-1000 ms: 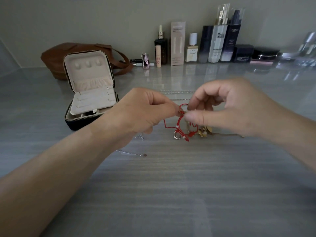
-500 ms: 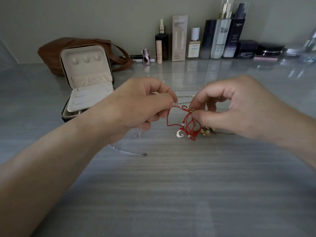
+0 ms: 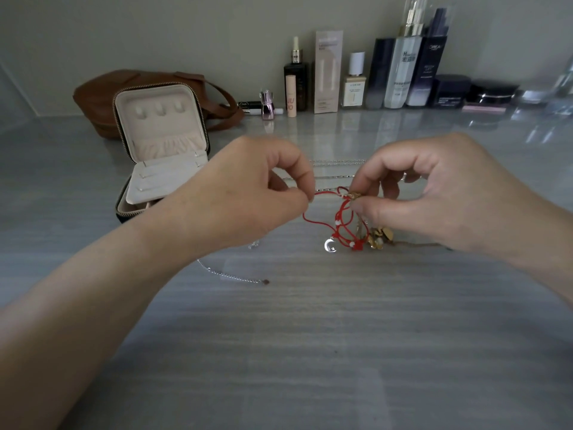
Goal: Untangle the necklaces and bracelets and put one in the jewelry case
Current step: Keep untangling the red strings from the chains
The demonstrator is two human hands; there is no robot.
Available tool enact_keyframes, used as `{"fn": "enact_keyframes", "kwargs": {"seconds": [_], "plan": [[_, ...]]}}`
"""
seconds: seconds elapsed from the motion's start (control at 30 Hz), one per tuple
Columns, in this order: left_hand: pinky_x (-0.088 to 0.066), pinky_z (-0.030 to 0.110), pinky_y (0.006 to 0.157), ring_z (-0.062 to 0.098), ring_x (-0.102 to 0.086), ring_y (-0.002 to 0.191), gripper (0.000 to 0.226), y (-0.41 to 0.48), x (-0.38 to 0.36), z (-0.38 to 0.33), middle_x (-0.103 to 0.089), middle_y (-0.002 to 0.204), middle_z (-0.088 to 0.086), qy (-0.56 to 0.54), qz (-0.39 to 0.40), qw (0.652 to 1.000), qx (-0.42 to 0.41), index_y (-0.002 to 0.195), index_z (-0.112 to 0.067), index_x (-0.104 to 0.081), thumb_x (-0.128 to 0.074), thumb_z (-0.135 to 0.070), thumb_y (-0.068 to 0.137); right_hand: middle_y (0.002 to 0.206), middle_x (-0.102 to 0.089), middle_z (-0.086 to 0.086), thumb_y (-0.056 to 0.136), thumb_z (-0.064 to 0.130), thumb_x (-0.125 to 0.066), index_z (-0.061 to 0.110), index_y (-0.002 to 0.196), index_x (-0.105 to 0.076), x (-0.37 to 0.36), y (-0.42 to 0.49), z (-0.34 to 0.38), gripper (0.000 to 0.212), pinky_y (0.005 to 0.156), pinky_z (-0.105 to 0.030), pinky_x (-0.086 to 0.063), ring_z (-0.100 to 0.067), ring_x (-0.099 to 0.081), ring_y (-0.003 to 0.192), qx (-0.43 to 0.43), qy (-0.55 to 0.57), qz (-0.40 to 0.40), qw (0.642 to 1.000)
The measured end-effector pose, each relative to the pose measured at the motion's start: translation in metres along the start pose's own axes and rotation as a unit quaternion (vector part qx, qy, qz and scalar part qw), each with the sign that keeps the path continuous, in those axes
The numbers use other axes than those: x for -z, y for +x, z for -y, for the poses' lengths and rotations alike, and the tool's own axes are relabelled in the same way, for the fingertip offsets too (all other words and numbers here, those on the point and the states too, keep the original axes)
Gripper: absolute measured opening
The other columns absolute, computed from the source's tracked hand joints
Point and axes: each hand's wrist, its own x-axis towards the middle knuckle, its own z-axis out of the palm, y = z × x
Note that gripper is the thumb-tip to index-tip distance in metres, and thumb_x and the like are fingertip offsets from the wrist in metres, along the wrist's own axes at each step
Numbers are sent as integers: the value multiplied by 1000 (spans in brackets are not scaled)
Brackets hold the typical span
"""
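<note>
A red cord bracelet point(image 3: 342, 223) with white beads and a silver moon charm point(image 3: 330, 245) hangs between my hands above the grey table. My left hand point(image 3: 248, 190) pinches one end of the red cord. My right hand point(image 3: 434, 193) pinches the knot where the cord meets a gold piece. Gold charms point(image 3: 380, 236) on a thin gold chain lie under my right hand. A silver chain point(image 3: 231, 274) trails on the table below my left wrist. More silver chains point(image 3: 338, 162) lie behind my hands. The jewelry case point(image 3: 161, 150) stands open at the left, its lid upright.
A brown leather bag point(image 3: 102, 97) sits behind the case. Cosmetic bottles and jars point(image 3: 403, 69) line the back wall, with a small pink bottle point(image 3: 267, 105) and a lipstick tube point(image 3: 290, 96) near them.
My hands have drawn apart, left hand pulling the red cord leftward. The cord now stretches out in a longer loop between them.
</note>
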Motion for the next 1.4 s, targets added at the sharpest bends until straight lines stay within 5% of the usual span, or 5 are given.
{"fn": "enact_keyframes", "kwargs": {"seconds": [0.23, 0.53, 0.87, 1.13, 1.4], "plan": [[-38, 16, 52, 6, -49, 54, 21, 2, -2, 2, -60, 75, -2, 97, -62, 989, -92, 64, -31, -64, -73, -49, 61, 64, -62, 25, 61, 33, -66, 32, 69, -66, 0, 0, 0, 8, 61, -17, -42, -8, -55, 61, 5, 1, -2, 1000], [-32, 0, 60, -3, -42, 60, 21, -1, -4, 3, -54, 92, -9, 223, -117, 950, -185, 69, -20, -68, -72, -41, 67, 68, -64, 18, 62, 29, -66, 27, 71, -68, 1, 2, -2, 9, 58, -10, -40, -6, -55, 62, -1, 27, 0, 1000], [-47, 29, 56, 27, -58, 66, 40, -3, -5, 3, -61, 95, 11, 367, -155, 888, -231, 70, -1, -69, -68, -41, 70, 63, -64, 20, 64, 25, -69, 31, 69, -67, -2, 2, -2, 8, 58, -8, -40, -1, -53, 59, -4, 46, -5, 999], [-35, 11, 58, 2, -43, 59, 8, 2, -14, 7, -57, 81, -11, 185, -149, 956, -171, 74, -22, -75, -69, -28, 75, 69, -66, 9, 62, 30, -65, 29, 68, -66, 0, 2, -3, 6, 59, -21, -43, -13, -54, 61, -18, 55, -10, 998], [-35, 23, 56, 7, -52, 62, 22, 6, -1, -5, -60, 61, -8, -148, 15, 980, 136, 51, -16, -62, -68, -29, 67, 69, -67, 7, 64, 25, -68, 26, 68, -68, 0, 3, -8, 5, 53, -10, -41, -2, -52, 55, -48, 75, -10, 996]]}}
